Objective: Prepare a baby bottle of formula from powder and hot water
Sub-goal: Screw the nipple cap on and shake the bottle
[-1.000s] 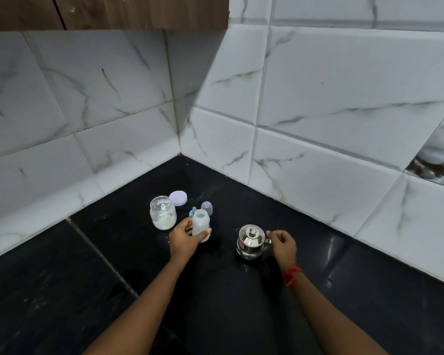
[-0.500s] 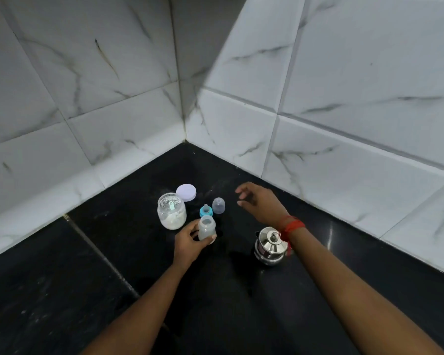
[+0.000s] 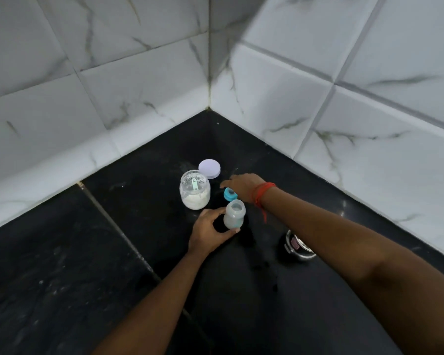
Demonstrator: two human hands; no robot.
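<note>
A black polished stone counter (image 3: 62, 252) carries a clear glass jar of white powder (image 3: 194, 192) beyond the left hand (image 3: 208, 233), a round lilac lid (image 3: 209, 168) behind it, a teal bottle ring (image 3: 230, 195) below the right hand (image 3: 244, 185), an open translucent baby bottle (image 3: 234, 214), and what seems a steel kettle (image 3: 298, 248) under the right forearm.

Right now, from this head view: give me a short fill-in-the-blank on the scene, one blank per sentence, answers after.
1. The left hand holds the open baby bottle on the ____ counter.
2. The powder jar has its lid ____.
3. The right hand reaches over the ____ bottle collar.

Answers: black; off; blue
</note>
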